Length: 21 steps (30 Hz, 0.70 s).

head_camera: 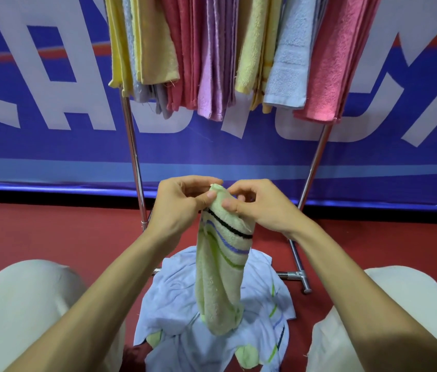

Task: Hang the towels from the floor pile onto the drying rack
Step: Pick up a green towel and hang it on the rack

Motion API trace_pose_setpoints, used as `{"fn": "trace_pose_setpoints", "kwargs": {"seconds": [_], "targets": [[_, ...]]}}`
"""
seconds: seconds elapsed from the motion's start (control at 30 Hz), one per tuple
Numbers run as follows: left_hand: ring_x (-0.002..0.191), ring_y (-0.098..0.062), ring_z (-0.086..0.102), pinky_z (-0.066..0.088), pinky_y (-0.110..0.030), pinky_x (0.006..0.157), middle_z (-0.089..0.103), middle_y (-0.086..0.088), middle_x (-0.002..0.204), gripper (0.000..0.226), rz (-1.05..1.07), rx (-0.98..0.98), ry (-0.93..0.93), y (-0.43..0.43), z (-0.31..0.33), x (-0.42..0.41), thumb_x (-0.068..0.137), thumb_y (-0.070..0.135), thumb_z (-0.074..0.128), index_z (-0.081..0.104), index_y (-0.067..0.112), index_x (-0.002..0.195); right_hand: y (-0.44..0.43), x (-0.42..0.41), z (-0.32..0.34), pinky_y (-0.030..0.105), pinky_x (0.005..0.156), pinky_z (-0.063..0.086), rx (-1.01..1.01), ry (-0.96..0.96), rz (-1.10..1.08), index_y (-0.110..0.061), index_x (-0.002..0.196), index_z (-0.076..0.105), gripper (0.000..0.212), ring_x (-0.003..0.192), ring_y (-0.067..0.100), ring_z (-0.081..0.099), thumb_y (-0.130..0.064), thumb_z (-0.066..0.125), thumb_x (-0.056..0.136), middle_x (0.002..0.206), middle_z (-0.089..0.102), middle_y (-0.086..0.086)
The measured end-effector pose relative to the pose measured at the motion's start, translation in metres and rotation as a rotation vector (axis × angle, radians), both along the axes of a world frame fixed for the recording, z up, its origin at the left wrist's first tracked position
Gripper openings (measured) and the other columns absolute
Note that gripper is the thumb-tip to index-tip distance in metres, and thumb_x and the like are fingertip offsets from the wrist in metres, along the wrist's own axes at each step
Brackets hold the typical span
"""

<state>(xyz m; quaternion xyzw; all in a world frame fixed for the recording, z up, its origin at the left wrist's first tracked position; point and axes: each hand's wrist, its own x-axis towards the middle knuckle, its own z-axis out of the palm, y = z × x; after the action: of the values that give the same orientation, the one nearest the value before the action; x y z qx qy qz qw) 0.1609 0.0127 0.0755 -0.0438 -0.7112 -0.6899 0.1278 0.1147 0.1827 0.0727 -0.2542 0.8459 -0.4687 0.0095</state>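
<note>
Pinching a striped green towel [220,277] by its top edge with left hand [182,204] and right hand [260,205], above the floor pile [263,304], before the drying rack [131,135].

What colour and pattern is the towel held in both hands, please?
Pale yellow-green towel with black, blue and green stripes, seen in the head view.

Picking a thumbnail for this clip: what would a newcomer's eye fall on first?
At centre, the left hand and right hand pinch the top of a pale green terry towel with black, blue and green stripes, dangling over a white towel pile on the red floor. Above, yellow, pink, lilac and blue hanging towels crowd the chrome drying rack, before a blue banner with white letters.
</note>
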Motion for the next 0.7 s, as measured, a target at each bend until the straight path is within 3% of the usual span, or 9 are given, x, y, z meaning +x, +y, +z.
{"fn": "trace_pose_setpoints", "kwargs": {"seconds": [0.13, 0.23, 0.37, 0.53, 0.7], "targets": [[0.070, -0.008, 0.066, 0.052, -0.017, 0.065, 0.072, 0.003, 0.073, 0.027, 0.042, -0.017, 0.004, -0.006, 0.004, -0.002, 0.085, -0.009, 0.062, 0.072, 0.016, 0.082, 0.002, -0.001, 0.003, 0.029, 0.077, 0.044, 0.109, 0.007, -0.003, -0.021, 0.067, 0.064, 0.027, 0.073, 0.009, 0.052, -0.041, 0.070, 0.084, 0.087, 0.056, 0.002], [0.063, -0.009, 0.059, 0.048, -0.019, 0.059, 0.066, 0.000, 0.071, 0.030, 0.138, 0.007, -0.041, -0.010, 0.003, -0.006, 0.088, -0.008, 0.058, 0.070, 0.017, 0.079, 0.003, 0.000, 0.004, 0.032, 0.068, 0.039, 0.196, -0.012, 0.027, -0.010, 0.074, 0.059, 0.035, 0.068, 0.011, 0.045, -0.041, 0.066, 0.088, 0.074, 0.051, 0.000], [0.056, -0.011, 0.049, 0.040, -0.023, 0.055, 0.056, -0.001, 0.067, 0.030, 0.238, 0.145, -0.115, -0.020, 0.002, -0.014, 0.092, -0.007, 0.051, 0.066, 0.017, 0.081, 0.005, 0.000, 0.001, 0.025, 0.063, 0.036, 0.377, 0.056, 0.047, -0.016, 0.084, 0.058, 0.018, 0.066, 0.011, 0.046, -0.032, 0.063, 0.091, 0.068, 0.054, -0.010], [0.046, -0.003, 0.052, 0.043, -0.014, 0.046, 0.055, 0.009, 0.048, 0.030, 0.321, 0.317, -0.173, -0.029, 0.003, -0.019, 0.091, -0.010, 0.046, 0.063, 0.013, 0.084, 0.009, -0.005, 0.002, 0.026, 0.063, 0.038, 0.371, 0.116, -0.041, -0.019, 0.080, 0.062, 0.015, 0.069, 0.017, 0.052, -0.026, 0.060, 0.093, 0.073, 0.065, 0.003], [0.060, -0.012, 0.043, 0.038, -0.018, 0.049, 0.046, 0.001, 0.066, 0.036, 0.271, 0.182, -0.228, -0.027, -0.001, -0.020, 0.089, -0.010, 0.040, 0.064, 0.016, 0.084, 0.016, -0.012, -0.001, 0.022, 0.061, 0.034, 0.397, 0.125, -0.108, -0.021, 0.090, 0.065, 0.006, 0.079, 0.016, 0.056, -0.022, 0.059, 0.093, 0.081, 0.066, -0.003]]}}
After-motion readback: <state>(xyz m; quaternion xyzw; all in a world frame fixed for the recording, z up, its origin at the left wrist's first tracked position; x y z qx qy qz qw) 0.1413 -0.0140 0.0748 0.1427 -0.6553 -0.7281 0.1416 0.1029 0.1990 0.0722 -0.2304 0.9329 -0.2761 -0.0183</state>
